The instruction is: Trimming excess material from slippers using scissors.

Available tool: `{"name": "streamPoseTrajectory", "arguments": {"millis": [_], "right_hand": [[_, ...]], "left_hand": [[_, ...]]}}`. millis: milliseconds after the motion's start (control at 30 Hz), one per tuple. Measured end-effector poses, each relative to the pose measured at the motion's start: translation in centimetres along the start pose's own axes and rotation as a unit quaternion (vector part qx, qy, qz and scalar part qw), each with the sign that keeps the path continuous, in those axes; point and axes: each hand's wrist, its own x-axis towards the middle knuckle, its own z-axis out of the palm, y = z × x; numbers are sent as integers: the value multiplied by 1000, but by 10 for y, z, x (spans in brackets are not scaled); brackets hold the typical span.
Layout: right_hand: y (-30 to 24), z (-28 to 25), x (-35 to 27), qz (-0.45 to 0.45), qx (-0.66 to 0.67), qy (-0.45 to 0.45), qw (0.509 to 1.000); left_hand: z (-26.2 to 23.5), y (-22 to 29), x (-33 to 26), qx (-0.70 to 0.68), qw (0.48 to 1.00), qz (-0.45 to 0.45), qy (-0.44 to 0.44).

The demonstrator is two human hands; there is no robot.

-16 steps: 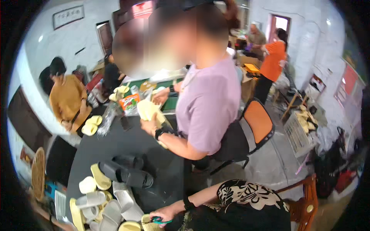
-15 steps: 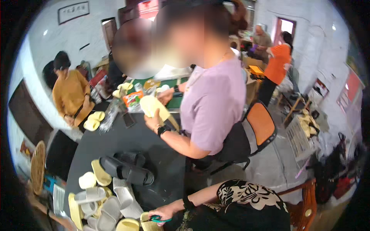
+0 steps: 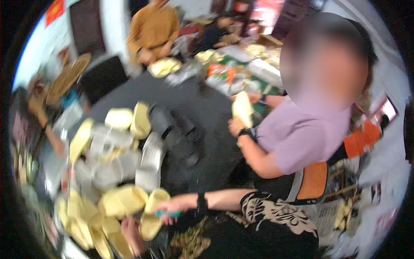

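My right hand (image 3: pixel 172 209) reaches in from the right and is closed around small teal-handled scissors (image 3: pixel 167 214). Just beneath and left of it is a pale yellow slipper (image 3: pixel 151 219). At the lower edge, my left hand (image 3: pixel 133 235) shows blurred between that slipper and more yellow slippers (image 3: pixel 82 211); its grip is unclear. Another yellow slipper (image 3: pixel 123 201) lies above my left hand. Grey slippers (image 3: pixel 116 170) are heaped farther up, with a ribbed one (image 3: pixel 151 164) at their right side.
Black slippers (image 3: pixel 174 134) lie on the dark round table (image 3: pixel 211 125). Across it, a person in a lilac shirt (image 3: pixel 302 134) holds a yellow slipper (image 3: pixel 242 108). A person in mustard (image 3: pixel 154 30) is at the far side. An orange-backed chair (image 3: pixel 312 181) stands right.
The view has swung left and down, bringing more yellow slippers and my left hand into sight. My right hand still holds the scissors by the yellow slipper.
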Motion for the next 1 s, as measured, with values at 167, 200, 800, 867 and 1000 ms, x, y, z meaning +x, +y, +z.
{"name": "streamPoseTrajectory", "arguments": {"millis": [167, 200, 800, 867, 1000], "right_hand": [[5, -18, 0, 32, 108, -9, 994], [9, -25, -4, 35, 128, -18, 991], [5, -1, 6, 46, 151, -24, 987], [4, -1, 6, 39, 144, -4, 989], [1, -6, 3, 39, 103, 23, 994]], "left_hand": [[24, 18, 10, -39, 998, -46, 33], [32, 25, 9, -47, 996, -59, 42], [19, 6, -8, -192, 974, -112, 45], [20, 6, -9, -194, 973, -115, 39], [19, 8, -10, -169, 977, -124, 45]]}}
